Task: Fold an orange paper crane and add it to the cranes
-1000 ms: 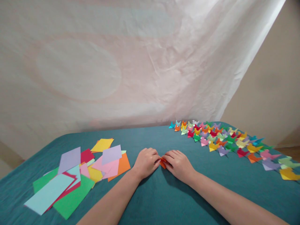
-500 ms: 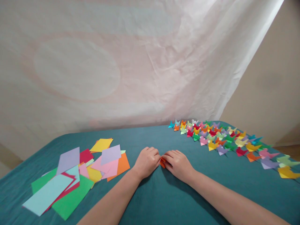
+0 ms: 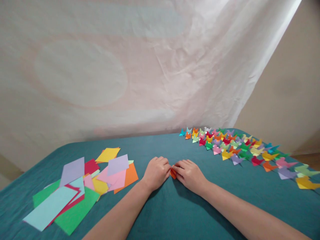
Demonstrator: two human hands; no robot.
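Note:
Between my two hands, low over the cloth in the middle, is a small folded piece of orange paper [image 3: 173,173]. My left hand [image 3: 158,172] pinches it from the left side, fingers curled together. From the right, my right hand [image 3: 189,174] is closed on the same piece, its thumb and fingertips pressed at the paper's edge. Much of the paper is covered by the fingers, so its full folded shape cannot be made out.
Loose coloured paper sheets [image 3: 76,213] overlap in a spread pile on the left of the teal tablecloth [image 3: 155,220]. Folded paper birds [image 3: 227,154] in many colours stand in rows on the right. A pale hanging sheet [image 3: 150,66] rises behind the table.
Both hands stay in nearly the same place. Slightly more of the orange paper shows between the fingers now.

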